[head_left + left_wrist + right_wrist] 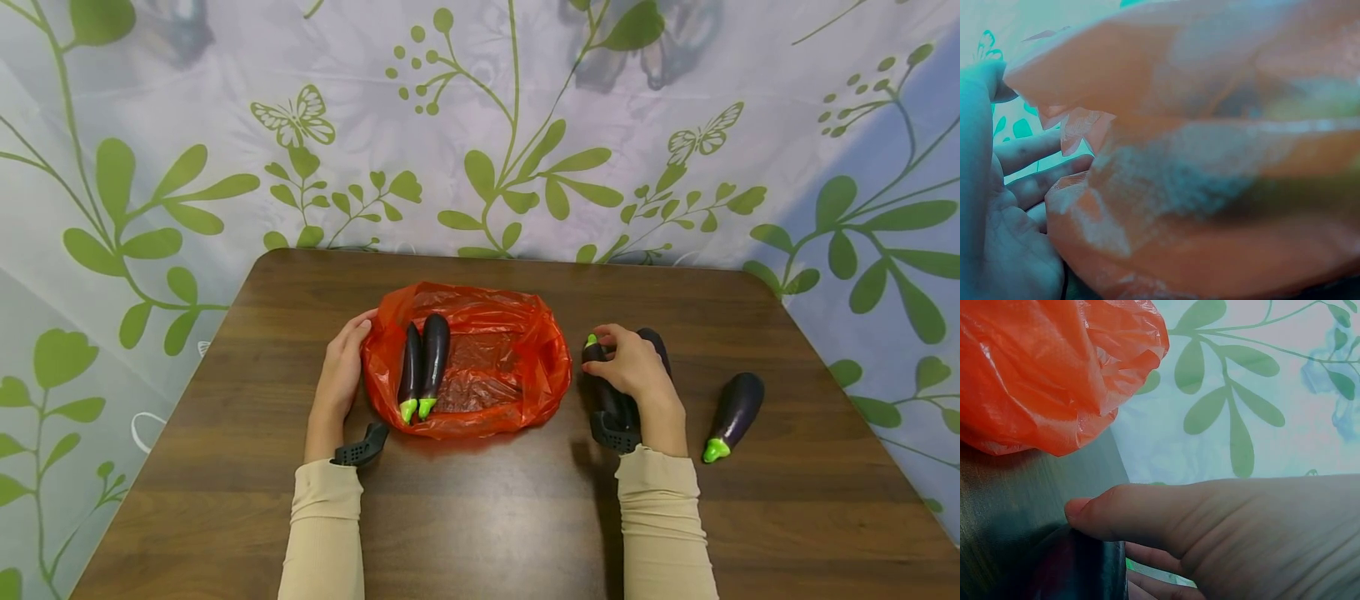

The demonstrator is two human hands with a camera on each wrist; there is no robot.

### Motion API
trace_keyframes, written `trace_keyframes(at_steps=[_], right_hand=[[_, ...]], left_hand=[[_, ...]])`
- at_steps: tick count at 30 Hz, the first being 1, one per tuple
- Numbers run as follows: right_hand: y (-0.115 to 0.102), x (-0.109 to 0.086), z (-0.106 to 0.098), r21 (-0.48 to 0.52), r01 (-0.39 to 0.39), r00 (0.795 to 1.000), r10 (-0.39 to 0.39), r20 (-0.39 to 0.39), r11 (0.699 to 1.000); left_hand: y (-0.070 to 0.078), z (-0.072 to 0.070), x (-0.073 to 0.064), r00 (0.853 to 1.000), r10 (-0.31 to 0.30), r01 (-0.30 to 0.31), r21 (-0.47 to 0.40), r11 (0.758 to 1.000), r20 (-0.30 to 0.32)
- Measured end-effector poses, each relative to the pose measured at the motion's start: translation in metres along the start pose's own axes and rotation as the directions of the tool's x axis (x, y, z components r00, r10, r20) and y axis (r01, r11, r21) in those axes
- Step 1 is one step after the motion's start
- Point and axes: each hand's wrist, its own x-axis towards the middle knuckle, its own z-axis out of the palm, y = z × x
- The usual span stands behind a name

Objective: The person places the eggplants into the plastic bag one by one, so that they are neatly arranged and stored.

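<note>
An orange-red plastic bag [551,358] stands with its mouth spread wide on the table. Two dark purple eggplants [434,354] lie side by side in its left part, green stem ends toward me. My left hand [341,367] rests along the bag's left side; in the left wrist view its fingers [1029,150] extend behind the plastic. To the right of the bag, my right hand [637,367] grips an eggplant [592,353] near its green stem end. The thumb [1104,512] presses on its dark skin in the right wrist view. Another eggplant [655,343] is partly hidden behind this hand.
One more eggplant [735,412] lies on the brown wooden table [487,517] farther right, its green end toward me. A patterned curtain [480,125] with green leaves hangs behind the table's far edge. Each wrist wears a black camera mount [362,446].
</note>
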Motion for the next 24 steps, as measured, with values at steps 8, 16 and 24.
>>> trace_keyframes(at_steps=[8, 16, 24], right_hand=[[0.0012, -0.0005, -0.0005, 0.008, 0.034, 0.999, -0.034, -0.036, 0.999], [0.0006, -0.0004, -0.0027, 0.032, 0.049, 0.998, -0.048, -0.044, 0.998], [-0.001, -0.0036, -0.0063, 0.075, 0.036, 0.998, -0.032, -0.047, 0.997]], left_hand=[[-0.0003, -0.0001, 0.0004, 1.0, -0.004, 0.004, 0.004, 1.0, 0.001], [0.0001, -0.0004, -0.0001, 1.0, -0.004, 0.004, 0.003, 1.0, 0.0], [0.0009, -0.0007, -0.0014, 1.0, -0.012, 0.012, 0.002, 1.0, 0.007]])
